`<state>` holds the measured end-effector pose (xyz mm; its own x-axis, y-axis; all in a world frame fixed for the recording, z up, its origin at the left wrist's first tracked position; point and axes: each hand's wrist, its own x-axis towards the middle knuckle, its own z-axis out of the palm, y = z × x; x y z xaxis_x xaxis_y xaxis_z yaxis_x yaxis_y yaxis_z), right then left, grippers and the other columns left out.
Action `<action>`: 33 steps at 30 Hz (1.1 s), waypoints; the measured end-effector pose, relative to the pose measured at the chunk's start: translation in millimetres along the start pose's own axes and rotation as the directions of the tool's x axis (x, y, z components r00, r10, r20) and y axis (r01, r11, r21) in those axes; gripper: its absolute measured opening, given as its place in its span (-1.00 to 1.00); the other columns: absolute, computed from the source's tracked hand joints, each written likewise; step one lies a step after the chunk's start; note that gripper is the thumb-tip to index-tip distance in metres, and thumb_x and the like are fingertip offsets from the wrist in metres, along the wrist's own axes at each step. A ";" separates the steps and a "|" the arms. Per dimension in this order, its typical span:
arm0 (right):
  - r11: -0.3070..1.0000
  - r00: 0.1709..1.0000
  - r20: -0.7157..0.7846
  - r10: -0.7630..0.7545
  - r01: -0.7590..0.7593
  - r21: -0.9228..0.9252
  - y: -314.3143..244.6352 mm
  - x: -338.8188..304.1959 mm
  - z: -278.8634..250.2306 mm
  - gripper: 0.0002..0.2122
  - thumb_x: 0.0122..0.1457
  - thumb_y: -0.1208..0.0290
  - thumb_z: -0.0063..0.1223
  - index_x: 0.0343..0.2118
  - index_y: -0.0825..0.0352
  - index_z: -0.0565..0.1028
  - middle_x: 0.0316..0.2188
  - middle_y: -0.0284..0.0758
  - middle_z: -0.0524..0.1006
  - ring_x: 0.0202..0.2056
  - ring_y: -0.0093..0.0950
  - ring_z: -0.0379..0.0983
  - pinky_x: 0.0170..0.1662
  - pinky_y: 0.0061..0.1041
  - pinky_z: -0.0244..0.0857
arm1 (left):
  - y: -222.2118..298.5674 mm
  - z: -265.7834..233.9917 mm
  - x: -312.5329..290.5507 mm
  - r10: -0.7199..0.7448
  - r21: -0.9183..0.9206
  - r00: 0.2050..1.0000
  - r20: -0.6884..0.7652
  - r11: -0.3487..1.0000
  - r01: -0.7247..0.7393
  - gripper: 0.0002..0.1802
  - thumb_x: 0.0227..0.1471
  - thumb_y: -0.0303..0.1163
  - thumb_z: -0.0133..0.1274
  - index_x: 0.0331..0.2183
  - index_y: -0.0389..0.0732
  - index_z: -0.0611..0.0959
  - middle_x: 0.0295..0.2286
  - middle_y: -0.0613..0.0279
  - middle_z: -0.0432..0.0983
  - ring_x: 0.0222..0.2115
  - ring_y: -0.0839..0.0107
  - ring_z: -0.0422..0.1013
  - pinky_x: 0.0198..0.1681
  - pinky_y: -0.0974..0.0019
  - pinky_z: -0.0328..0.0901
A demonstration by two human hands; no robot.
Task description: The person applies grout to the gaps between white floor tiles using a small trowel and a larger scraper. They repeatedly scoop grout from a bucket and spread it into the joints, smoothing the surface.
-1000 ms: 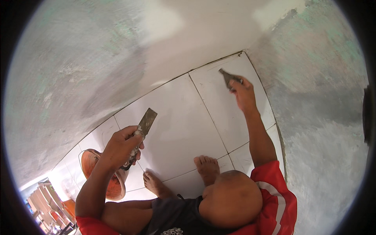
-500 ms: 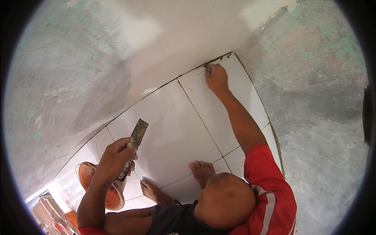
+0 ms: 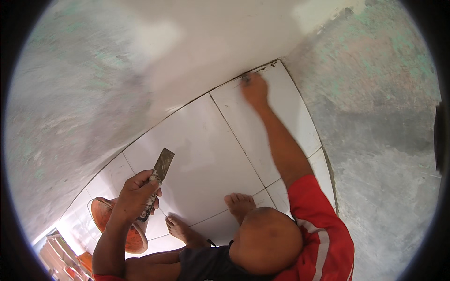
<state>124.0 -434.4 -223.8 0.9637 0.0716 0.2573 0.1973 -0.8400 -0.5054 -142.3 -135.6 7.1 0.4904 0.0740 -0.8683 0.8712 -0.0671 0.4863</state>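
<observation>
My left hand point(image 3: 133, 194) is closed round the grimy, mortar-crusted handle of a putty knife point(image 3: 163, 163). Its flat, grey-smeared blade points up and away over the floor tiles. At the far edge of a white floor tile point(image 3: 286, 122), my right hand point(image 3: 256, 91) is closed, with a small dark grey thing point(image 3: 245, 79) at its fingertips. Blur hides what kind of thing that is. The fingertips are at the narrow dark joint point(image 3: 206, 94) where tile meets wall. Dark bits of grout or mortar point(image 3: 272, 64) lie near the corner, right of this hand.
A pale wall point(image 3: 211, 42) rises at the far side, and a patchy grey-green wall point(image 3: 375, 140) on the right. An orange, mortar-stained bucket point(image 3: 99, 213) stands behind my left forearm. My bare feet point(image 3: 240, 206) are on the tiles.
My right hand has slid a little to the left along the wall joint. The putty knife in my left hand sits slightly lower; the whole view has shifted a little.
</observation>
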 end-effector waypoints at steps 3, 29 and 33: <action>0.983 0.978 0.105 -0.183 0.178 0.052 -54.0 -38.3 25.6 -0.83 0.08 0.40 0.14 -0.31 0.38 0.56 -0.35 -0.08 0.55 -0.28 -0.06 0.51 -0.17 -0.11 0.42 | 2.4 1.6 1.6 0.030 0.042 0.999 0.031 0.999 -0.032 -0.71 0.22 -0.32 0.03 -0.09 -0.26 0.57 -0.49 0.28 0.49 -0.61 0.52 0.43 -0.62 0.41 0.32; 0.985 0.980 0.178 -0.086 0.057 0.165 -89.3 -58.0 21.0 -0.85 0.07 0.39 0.15 -0.39 0.39 0.54 -0.31 -0.06 0.56 -0.24 -0.07 0.52 -0.18 -0.14 0.42 | 4.0 -5.1 -11.0 0.080 0.022 0.997 -0.012 0.997 -0.080 -0.75 0.19 -0.33 0.02 -0.15 -0.26 0.57 -0.50 0.27 0.48 -0.61 0.52 0.42 -0.62 0.42 0.31; 0.997 0.995 -0.061 0.079 -0.080 -0.011 -35.8 -15.3 -14.1 -0.83 0.10 0.37 0.11 -0.38 0.40 0.56 -0.41 -0.02 0.54 -0.31 -0.05 0.52 -0.20 -0.10 0.42 | -2.2 -10.1 -7.7 0.061 -0.036 0.998 -0.007 0.997 -0.061 -0.74 0.19 -0.34 0.02 -0.14 -0.28 0.57 -0.50 0.27 0.48 -0.61 0.51 0.43 -0.63 0.42 0.31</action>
<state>99.7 -413.0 -198.1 0.9635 -0.0276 0.2661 0.1180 -0.8489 -0.5153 -147.7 -125.9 13.7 0.5430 0.0766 -0.8362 0.8397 -0.0353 0.5420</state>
